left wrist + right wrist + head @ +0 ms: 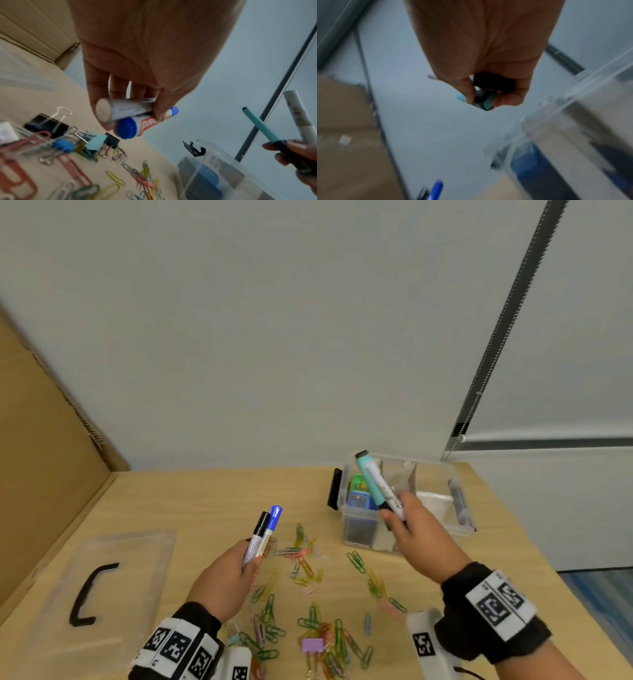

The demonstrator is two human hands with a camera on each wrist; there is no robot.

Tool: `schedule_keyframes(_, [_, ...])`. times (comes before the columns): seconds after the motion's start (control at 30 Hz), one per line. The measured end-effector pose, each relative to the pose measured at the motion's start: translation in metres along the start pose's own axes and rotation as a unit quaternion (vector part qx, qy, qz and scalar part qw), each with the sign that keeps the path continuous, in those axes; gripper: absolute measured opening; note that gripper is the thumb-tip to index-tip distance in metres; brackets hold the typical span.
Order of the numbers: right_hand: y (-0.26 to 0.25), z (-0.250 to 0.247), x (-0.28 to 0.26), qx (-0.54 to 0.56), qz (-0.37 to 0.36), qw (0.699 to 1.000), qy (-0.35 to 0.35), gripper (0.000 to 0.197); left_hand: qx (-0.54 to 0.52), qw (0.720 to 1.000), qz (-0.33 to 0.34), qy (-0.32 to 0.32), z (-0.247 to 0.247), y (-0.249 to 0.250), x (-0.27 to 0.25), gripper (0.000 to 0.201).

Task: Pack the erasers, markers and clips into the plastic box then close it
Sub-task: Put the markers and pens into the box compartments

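Note:
My left hand (226, 577) grips two markers, a black-capped one (257, 535) and a blue-capped one (272, 525), above the table; the left wrist view shows their butt ends (123, 115). My right hand (411, 529) holds a teal marker (371, 481) and a white one beside it (298, 116), tilted over the open clear plastic box (459, 522). Erasers (358, 494) lie in the box's left compartment. Coloured paper clips (308, 570) and a purple binder clip (312, 645) are scattered on the table between my hands.
The box's clear lid (102, 583) with a black handle (90, 594) lies flat at the left. A cardboard sheet (41, 457) leans along the left edge. Black, blue and teal binder clips (68, 140) sit near my left wrist. The table's right edge drops off beside the box.

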State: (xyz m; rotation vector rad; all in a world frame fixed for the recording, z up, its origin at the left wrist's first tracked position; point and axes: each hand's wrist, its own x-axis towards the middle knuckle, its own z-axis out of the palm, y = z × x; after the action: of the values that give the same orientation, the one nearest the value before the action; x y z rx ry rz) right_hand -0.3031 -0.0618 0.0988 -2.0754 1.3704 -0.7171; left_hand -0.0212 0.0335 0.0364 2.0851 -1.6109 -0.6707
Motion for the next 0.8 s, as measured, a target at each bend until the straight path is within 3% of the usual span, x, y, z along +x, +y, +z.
schedule_keyframes(0.2, [0.036, -0.046, 0.035, -0.061, 0.116, 0.99, 0.06, 0.02, 0.003, 1.0, 0.014, -0.011, 0.018, 0.026, 0.003, 0.019])
schedule_keyframes(0.37, [0.042, -0.033, 0.073, -0.135, 0.192, 0.972, 0.017, 0.027, 0.02, 1.0, 0.019, -0.015, 0.022, 0.036, 0.001, 0.017])
schedule_keyframes(0.6, [0.038, -0.006, 0.107, -0.18, 0.226, 0.956, -0.05, 0.025, 0.021, 1.0, -0.003, -0.019, 0.016, 0.026, -0.006, 0.026])
schedule_keyframes(0.7, [0.042, -0.007, 0.105, -0.141, 0.225, 0.963, -0.053, 0.03, 0.02, 1.0, -0.007, -0.017, 0.013, 0.022, -0.006, 0.024])
schedule_keyframes(0.8, [0.044, -0.017, 0.089, -0.024, 0.213, 0.977, 0.006, 0.025, 0.023, 1.0, -0.004, -0.018, 0.013, 0.021, -0.004, 0.022])
